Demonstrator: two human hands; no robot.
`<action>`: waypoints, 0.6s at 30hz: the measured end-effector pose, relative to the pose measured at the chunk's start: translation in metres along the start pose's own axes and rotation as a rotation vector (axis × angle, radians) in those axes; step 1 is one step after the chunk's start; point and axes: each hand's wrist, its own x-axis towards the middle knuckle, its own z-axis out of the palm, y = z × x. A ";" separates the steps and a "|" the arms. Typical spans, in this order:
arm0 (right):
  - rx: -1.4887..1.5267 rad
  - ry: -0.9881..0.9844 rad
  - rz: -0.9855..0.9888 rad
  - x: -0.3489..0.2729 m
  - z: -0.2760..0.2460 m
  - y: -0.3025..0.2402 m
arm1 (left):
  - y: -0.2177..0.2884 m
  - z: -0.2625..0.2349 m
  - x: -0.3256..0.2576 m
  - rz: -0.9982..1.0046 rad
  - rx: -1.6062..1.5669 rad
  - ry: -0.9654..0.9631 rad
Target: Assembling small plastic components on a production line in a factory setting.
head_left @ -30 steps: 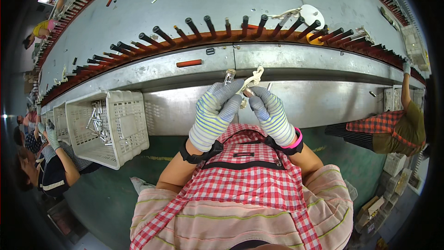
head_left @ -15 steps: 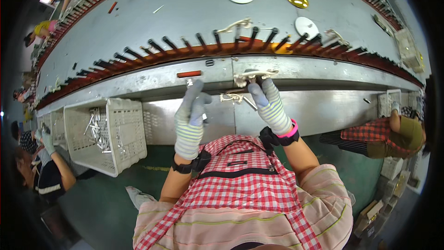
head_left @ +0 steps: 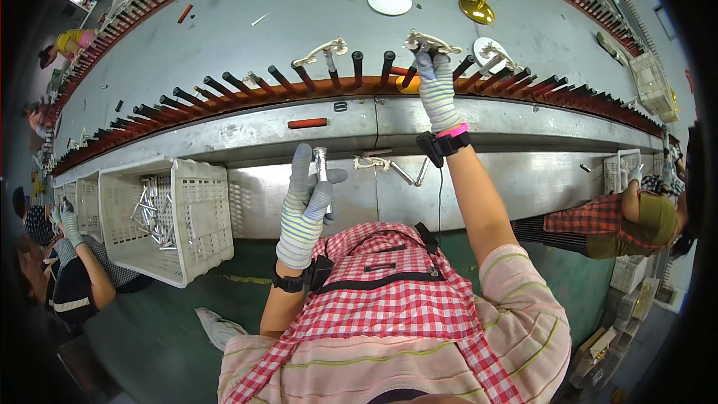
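Note:
My left hand (head_left: 301,213) is in front of the metal ledge, its fingers closed round a shiny silver metal tube (head_left: 321,166) that stands nearly upright. Stretched out to the row of pegs (head_left: 278,77), my right hand (head_left: 437,93) grips a cream-coloured ornate curved piece (head_left: 441,45) from below, among the dark peg tops. Whether that piece rests on a peg is hidden by the fingers. A similar cream piece (head_left: 320,51) sits on a peg to the left. On the lower metal shelf lie another cream piece (head_left: 372,161) and a loose silver tube (head_left: 402,173).
A red rod (head_left: 307,123) lies on the ledge (head_left: 254,127). White plastic crate (head_left: 202,209) at left holds several silver tubes. Beyond the pegs are a white disc (head_left: 390,1) and a gold disc (head_left: 477,9). Co-workers sit at both sides.
My right hand has moved forward from the ledge to the pegs with the cream piece. My left hand has turned, bringing the silver tube into plain view. The pegs have shifted.

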 end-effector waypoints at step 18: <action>0.225 -0.341 0.459 -0.127 0.029 -0.093 | -0.014 0.028 0.035 0.085 0.462 -0.157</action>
